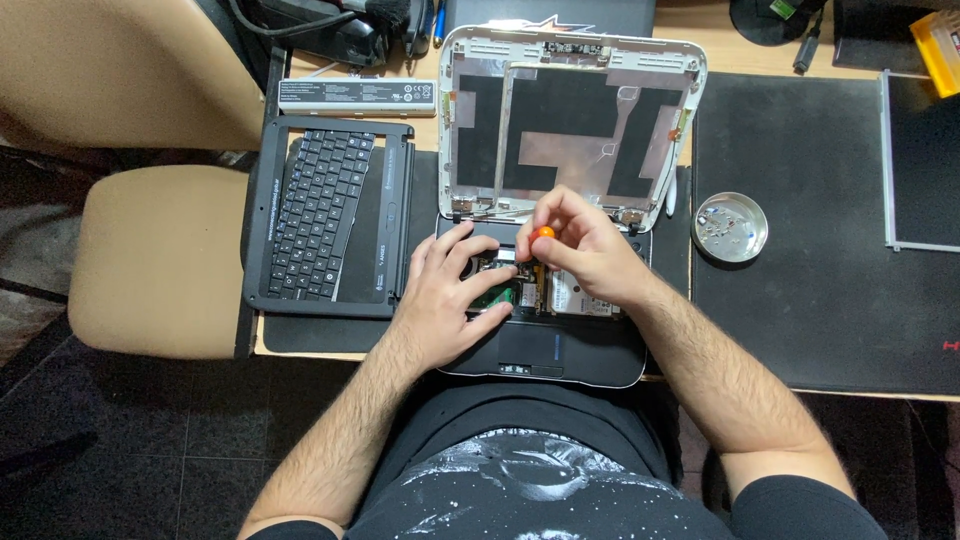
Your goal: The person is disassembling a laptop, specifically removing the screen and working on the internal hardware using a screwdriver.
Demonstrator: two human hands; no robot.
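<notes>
A small opened laptop (545,345) lies on the table (720,30) right in front of the person, its base stripped so the circuit board (520,290) shows, and its white lid shell (570,120) stands open behind with the screen removed. The right hand (580,250) is closed in a pinch around a screwdriver with an orange cap (544,233), held upright over the exposed board near the hinge edge. The left hand (450,300) lies flat with fingers spread on the laptop base, its fingertips touching the board's edge, holding nothing.

To the left of the laptop sits a detached black keyboard frame (330,215), with a long white battery pack (357,96) just behind it. To the right, on a dark work mat (820,300), rests a small round metal dish (730,227) holding tiny parts; whether they are screws cannot be told. A flat screen panel (925,165) lies at the mat's far right edge. A tan chair (160,260) stands to the left of the table.
</notes>
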